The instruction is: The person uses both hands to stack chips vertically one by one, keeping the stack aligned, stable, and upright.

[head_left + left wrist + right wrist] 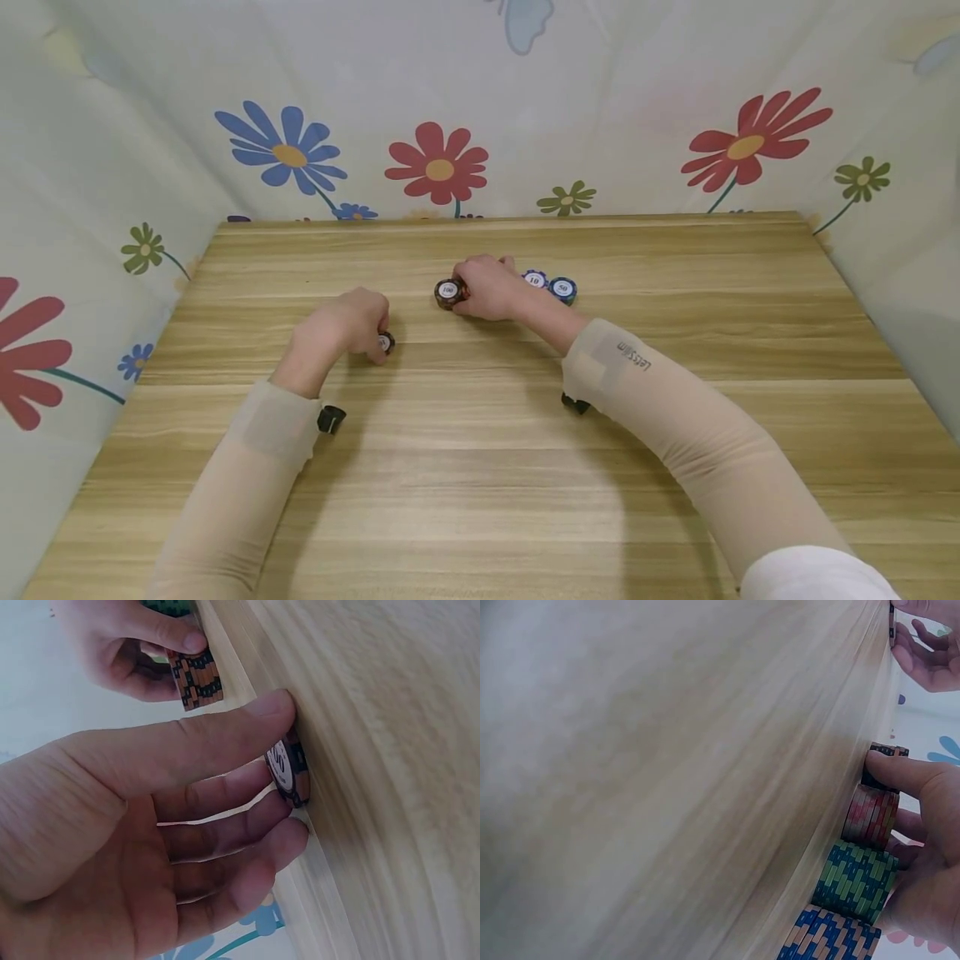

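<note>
My left hand (341, 323) pinches a low pile of black poker chips (286, 771) between thumb and fingers, resting on edge of the table surface. To its right, my right hand (491, 287) holds the stack of black and orange poker chips (448, 292), whose top reads 100. In the right wrist view its thumb presses that stack's near side, and the fingers are partly hidden behind. A red stack (870, 816), a green stack (856, 879) and a blue stack (831, 935) stand in a row beside it. The hand covers part of this row in the head view.
Right of my right hand, a chip stack marked 10 (535, 278) and another marked 50 (562, 289) stand side by side. The wooden table (465, 500) ends at a flowered curtain (630, 108) behind and at both sides.
</note>
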Available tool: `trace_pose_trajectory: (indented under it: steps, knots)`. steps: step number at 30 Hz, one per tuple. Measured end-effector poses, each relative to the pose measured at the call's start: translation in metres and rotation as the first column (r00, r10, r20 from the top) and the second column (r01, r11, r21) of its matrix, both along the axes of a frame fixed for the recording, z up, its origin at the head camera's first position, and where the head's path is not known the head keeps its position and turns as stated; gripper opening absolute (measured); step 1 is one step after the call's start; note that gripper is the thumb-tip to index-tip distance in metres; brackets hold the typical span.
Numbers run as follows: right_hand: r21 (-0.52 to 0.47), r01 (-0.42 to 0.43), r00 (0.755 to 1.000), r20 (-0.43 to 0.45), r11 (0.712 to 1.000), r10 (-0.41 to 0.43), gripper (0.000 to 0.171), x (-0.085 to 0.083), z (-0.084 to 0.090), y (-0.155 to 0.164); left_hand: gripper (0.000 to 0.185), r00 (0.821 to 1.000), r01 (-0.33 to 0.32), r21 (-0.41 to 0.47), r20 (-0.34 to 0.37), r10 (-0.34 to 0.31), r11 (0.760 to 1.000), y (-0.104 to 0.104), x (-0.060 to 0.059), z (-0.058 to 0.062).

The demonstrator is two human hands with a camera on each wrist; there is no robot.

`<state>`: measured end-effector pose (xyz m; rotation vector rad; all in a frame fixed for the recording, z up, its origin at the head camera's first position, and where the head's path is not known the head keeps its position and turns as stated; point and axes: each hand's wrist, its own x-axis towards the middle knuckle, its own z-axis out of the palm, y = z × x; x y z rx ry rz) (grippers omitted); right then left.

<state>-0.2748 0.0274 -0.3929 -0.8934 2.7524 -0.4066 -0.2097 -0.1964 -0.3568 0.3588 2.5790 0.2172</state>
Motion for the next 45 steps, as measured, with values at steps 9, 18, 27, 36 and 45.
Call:
trace_pose_trajectory:
  steps: [9, 18, 27, 36, 45]
  knots:
    - [0.004, 0.0, 1.0, -0.001, 1.0, 0.0, 0.038, 0.0, -0.001, 0.002, 0.042, 1.0, 0.021, 0.01, -0.007, -0.021, 1.0, 0.0, -0.001, -0.002]
    - [0.008, -0.001, 1.0, -0.01, 1.0, 0.001, 0.04, 0.001, -0.001, 0.002, 0.026, 0.998, 0.03, 0.089, -0.063, -0.024, 0.996, 0.001, -0.007, -0.006]
    - [0.013, -0.004, 1.0, -0.011, 1.0, 0.004, 0.038, 0.002, -0.001, 0.002, 0.021, 0.987, 0.021, 0.194, -0.161, 0.011, 0.981, 0.003, -0.016, -0.007]
    - [0.008, -0.002, 1.0, -0.021, 1.0, 0.002, 0.037, 0.0, -0.003, 0.001, 0.033, 0.972, 0.0, 0.271, -0.228, 0.064, 0.963, 0.011, -0.023, -0.011]
    - [0.005, -0.007, 1.0, -0.023, 1.0, 0.007, 0.036, -0.001, -0.004, 0.002, 0.027, 0.923, 0.09, 0.325, -0.382, 0.044, 0.941, 0.024, -0.031, -0.016]
